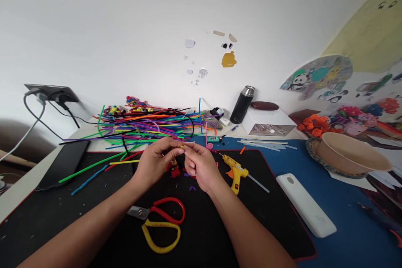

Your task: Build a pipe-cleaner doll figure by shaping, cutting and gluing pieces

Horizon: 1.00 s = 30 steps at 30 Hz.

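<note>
Over the middle of the black mat (201, 238), my left hand (156, 160) and my right hand (201, 165) meet at the fingertips. Both pinch a tiny yellow piece (181, 147), mostly covered by the fingers. Behind and below the hands, a small red piece (174, 170) is partly hidden. A little purple curl (192, 188) rests on the mat nearby. Scissors (161, 222) with one red and one yellow handle lie nearer, below my left hand. To the right of my right hand is a yellow glue gun (234, 171) with a clear stick in its back.
Many coloured pipe cleaners (147, 123) are heaped along the wall. A black bottle (241, 105) stands by a white box (266, 123). On the right are a white case (306, 205) and a beige bowl (354, 155). A dark tablet (64, 163) lies left.
</note>
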Motion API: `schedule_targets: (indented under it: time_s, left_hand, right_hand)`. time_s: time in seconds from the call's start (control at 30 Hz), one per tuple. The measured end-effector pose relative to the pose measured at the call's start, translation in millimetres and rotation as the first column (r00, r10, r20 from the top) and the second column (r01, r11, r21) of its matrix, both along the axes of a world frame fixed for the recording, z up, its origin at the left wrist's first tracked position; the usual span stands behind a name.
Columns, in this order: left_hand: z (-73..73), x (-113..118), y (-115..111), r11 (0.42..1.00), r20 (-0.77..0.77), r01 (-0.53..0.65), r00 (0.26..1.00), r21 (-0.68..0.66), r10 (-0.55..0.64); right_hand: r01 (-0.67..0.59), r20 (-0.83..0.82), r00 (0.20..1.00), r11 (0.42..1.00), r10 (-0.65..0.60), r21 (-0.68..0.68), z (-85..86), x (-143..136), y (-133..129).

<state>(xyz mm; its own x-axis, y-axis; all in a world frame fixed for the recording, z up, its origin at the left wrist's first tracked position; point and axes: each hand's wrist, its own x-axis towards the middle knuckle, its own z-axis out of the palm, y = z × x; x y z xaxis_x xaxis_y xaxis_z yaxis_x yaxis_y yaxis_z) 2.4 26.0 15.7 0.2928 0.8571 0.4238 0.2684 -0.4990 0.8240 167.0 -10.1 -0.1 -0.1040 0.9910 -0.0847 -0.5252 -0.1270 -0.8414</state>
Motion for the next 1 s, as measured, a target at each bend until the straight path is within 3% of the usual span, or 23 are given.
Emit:
schedule_targets:
  time_s: [0.23,0.4,0.6,0.73,1.0]
  left_hand:
    - [-1.7,0,0,0.997,-0.068,0.026,0.997,0.077,-0.02]
    - [2.4,-3,0,0.999,-0.064,0.001,0.998,0.034,0.001]
    - [8.3,-10,5,0.99,-0.044,0.138,0.989,-0.007,-0.139]
    - [9.4,-11,5,0.994,-0.047,0.109,0.993,-0.016,-0.109]
    - [14.9,-13,6,0.991,-0.19,0.076,0.98,0.11,-0.054]
  right_hand:
    - [0.002,0.002,1.0,1.0,-0.002,0.02,-0.4,0,0]
    - [0.007,0.012,1.0,1.0,-0.008,0.012,0.9,2,0]
    - [0.003,0.046,0.999,1.0,-0.004,0.014,3.3,2,-1]
    - [0.016,0.073,0.997,1.0,-0.017,0.026,3.9,1,-2]
    - [0.014,0.101,0.995,0.998,-0.019,0.053,2.6,-1,-1]
